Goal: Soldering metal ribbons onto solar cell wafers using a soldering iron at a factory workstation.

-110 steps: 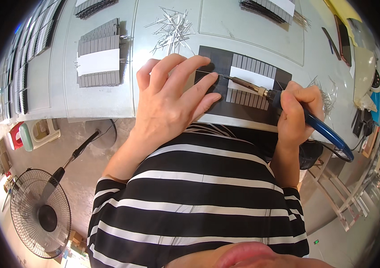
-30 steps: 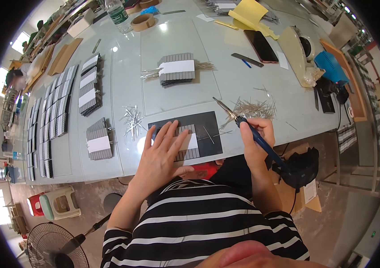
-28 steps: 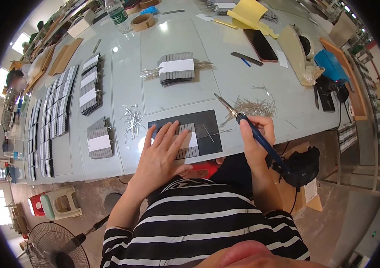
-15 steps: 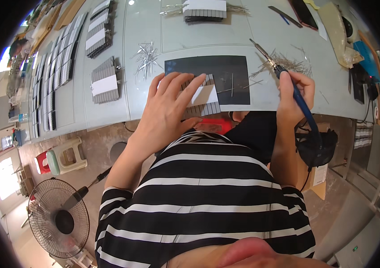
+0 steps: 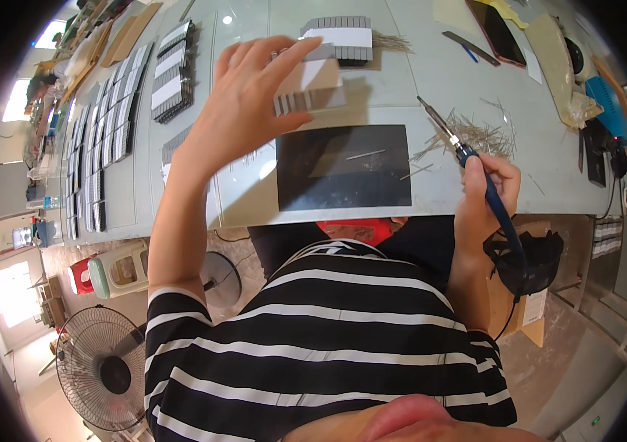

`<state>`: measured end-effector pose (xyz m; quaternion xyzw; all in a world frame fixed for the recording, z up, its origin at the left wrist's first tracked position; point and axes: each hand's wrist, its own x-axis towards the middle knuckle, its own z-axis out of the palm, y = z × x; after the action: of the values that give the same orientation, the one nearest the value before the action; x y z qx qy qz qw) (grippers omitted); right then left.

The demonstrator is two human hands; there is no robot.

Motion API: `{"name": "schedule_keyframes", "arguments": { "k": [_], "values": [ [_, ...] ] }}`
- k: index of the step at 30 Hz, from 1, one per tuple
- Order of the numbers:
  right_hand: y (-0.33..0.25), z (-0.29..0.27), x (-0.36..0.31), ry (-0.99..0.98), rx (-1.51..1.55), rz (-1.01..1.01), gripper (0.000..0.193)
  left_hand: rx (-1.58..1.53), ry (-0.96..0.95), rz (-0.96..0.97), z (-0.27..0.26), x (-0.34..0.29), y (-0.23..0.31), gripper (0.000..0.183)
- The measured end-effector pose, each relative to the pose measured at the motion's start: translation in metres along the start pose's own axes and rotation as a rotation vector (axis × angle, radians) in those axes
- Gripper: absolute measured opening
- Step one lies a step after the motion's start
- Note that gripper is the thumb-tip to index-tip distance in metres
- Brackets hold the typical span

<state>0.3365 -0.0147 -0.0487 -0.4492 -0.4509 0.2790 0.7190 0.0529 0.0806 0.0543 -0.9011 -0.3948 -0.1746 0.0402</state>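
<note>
My left hand (image 5: 243,96) grips a flat grey slatted piece (image 5: 313,77) with a white band across it, raised above the table. It is just short of a stack of similar grey pieces (image 5: 354,37) at the back, and is a little blurred. In my right hand (image 5: 488,188) is a soldering iron (image 5: 466,153) with a dark blue handle, its bare metal tip pointing up and left, touching nothing. A black mat (image 5: 343,188) lies at the table's front edge. On it rests a thin metal strip (image 5: 366,155).
Right of the mat is a loose heap of thin metal wires (image 5: 486,136); another heap is mostly hidden under my left arm. More grey stacks (image 5: 172,88) and rows (image 5: 118,110) fill the left side. A phone (image 5: 496,33) and a ruler-like strip (image 5: 470,48) lie at the back right.
My left hand has lifted the grey slatted piece off the black mat and carried it away from me toward the back stack. My right hand keeps the soldering iron in nearly the same place.
</note>
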Motion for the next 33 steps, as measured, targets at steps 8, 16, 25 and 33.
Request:
{"name": "schedule_keyframes", "arguments": {
  "k": [8,16,25,33],
  "values": [
    [0.005,-0.001,-0.004,0.035,-0.076,-0.087,0.018,-0.188,0.07,0.09,0.07,0.069,-0.053,0.08],
    [0.003,-0.003,-0.004,-0.059,-0.074,-0.116,0.023,-0.204,-0.09,0.019,0.073,0.075,-0.069,0.085],
    [0.002,-0.006,-0.002,-0.051,-0.078,-0.138,0.021,-0.2,-0.127,0.005,0.077,0.085,-0.06,0.089],
    [0.022,-0.005,-0.008,-0.044,-0.068,-0.103,0.029,-0.011,-0.019,0.097,0.059,0.053,-0.066,0.087]
  ]
}}
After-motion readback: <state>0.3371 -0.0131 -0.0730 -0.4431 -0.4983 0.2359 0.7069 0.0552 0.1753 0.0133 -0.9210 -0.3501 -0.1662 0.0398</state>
